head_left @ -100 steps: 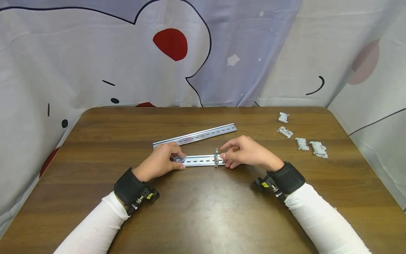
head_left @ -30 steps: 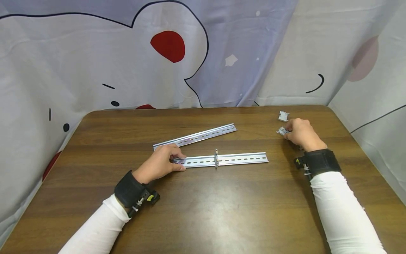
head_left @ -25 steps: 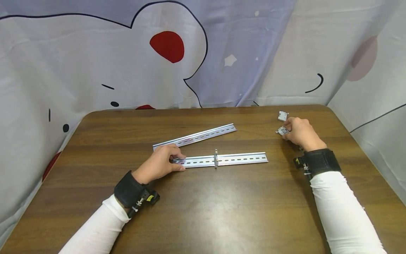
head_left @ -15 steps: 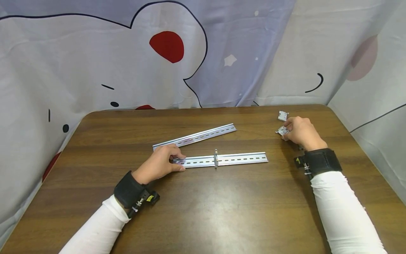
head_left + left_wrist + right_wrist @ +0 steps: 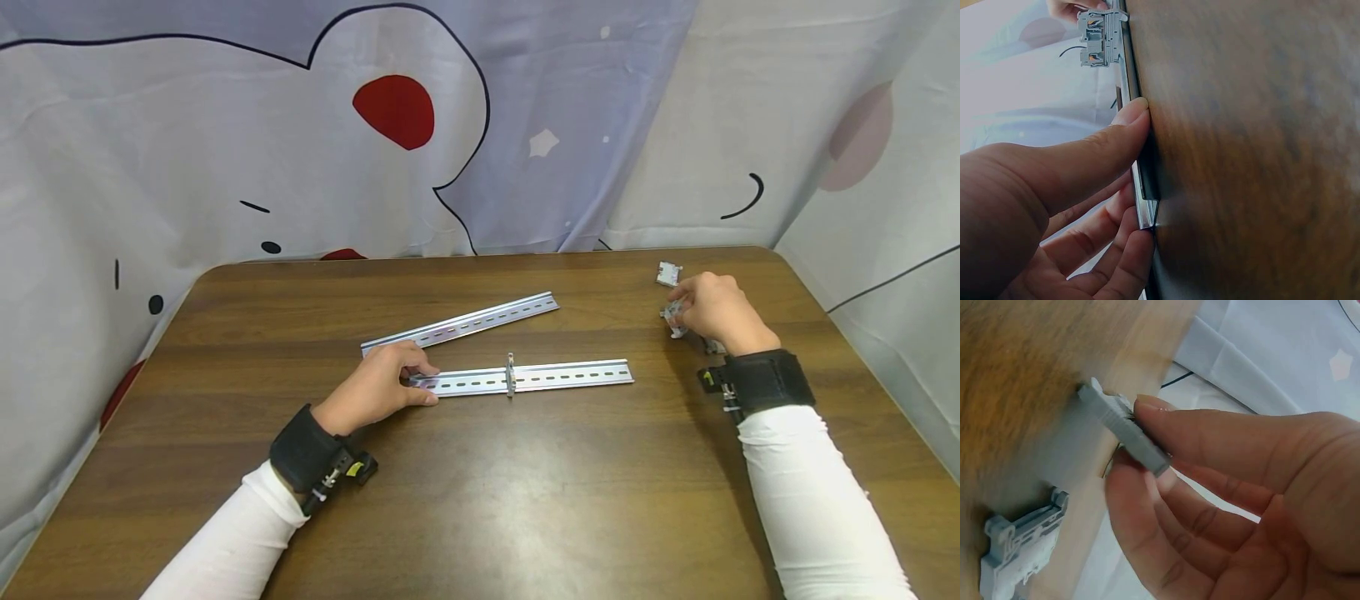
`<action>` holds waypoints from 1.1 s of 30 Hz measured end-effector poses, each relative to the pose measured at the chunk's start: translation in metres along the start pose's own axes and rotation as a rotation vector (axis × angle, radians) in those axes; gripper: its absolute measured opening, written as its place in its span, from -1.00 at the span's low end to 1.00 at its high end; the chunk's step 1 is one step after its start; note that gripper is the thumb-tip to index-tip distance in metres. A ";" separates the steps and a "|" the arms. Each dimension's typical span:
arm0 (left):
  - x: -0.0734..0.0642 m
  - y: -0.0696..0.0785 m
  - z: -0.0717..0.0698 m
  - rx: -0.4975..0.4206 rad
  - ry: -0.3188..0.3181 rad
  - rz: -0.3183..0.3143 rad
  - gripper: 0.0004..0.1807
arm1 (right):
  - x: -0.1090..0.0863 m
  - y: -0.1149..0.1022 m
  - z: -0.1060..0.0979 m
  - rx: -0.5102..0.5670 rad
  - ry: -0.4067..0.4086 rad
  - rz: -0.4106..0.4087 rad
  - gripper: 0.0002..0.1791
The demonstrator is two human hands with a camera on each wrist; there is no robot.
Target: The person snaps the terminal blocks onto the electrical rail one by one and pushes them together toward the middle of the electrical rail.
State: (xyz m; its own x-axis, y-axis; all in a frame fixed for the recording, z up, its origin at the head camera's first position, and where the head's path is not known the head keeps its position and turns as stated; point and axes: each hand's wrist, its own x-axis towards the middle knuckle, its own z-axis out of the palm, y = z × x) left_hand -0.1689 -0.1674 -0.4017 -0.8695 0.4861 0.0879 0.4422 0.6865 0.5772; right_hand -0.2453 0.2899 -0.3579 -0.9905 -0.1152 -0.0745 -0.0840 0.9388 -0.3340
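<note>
My left hand [image 5: 384,382] grips the left end of a slotted metal DIN rail [image 5: 573,375] lying on the table, thumb on its near edge in the left wrist view. One grey terminal block [image 5: 1101,39] stands upright across that rail, right of the hand. At the far right, my right hand [image 5: 716,308] pinches another grey terminal block [image 5: 1125,428] between thumb and fingers; the right wrist view has it tilted above the tabletop. A loose terminal block [image 5: 1025,547] lies just below it in that view.
Behind the gripped rail, a second DIN rail [image 5: 480,318] lies slanted, its left end near my left hand. One terminal block [image 5: 668,273] sits beyond my right hand, and another [image 5: 712,345] is partly hidden under the wrist. A patterned cloth [image 5: 555,192] hangs behind the wooden table [image 5: 450,517].
My right hand has left the rail for the blocks at the right and taken hold of one, which has just turned and lifted in its fingers. The left hand stays on the rail.
</note>
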 end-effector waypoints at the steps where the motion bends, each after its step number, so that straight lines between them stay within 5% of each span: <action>1: 0.000 0.000 0.000 -0.001 0.000 -0.001 -0.66 | 0.000 0.000 0.000 0.001 -0.006 -0.002 -0.59; 17: 0.000 0.001 0.000 -0.004 0.001 -0.001 -0.65 | -0.010 -0.016 -0.011 0.069 -0.135 0.022 -0.72; 33: -0.001 0.001 0.000 0.000 -0.001 0.001 -0.66 | -0.019 -0.034 -0.009 0.054 -0.278 -0.061 -0.70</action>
State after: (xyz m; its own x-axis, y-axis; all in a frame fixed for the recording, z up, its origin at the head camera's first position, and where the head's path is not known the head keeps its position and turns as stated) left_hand -0.1678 -0.1675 -0.4013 -0.8687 0.4874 0.0879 0.4432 0.6857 0.5774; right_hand -0.2251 0.2632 -0.3363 -0.9155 -0.2624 -0.3048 -0.1294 0.9098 -0.3944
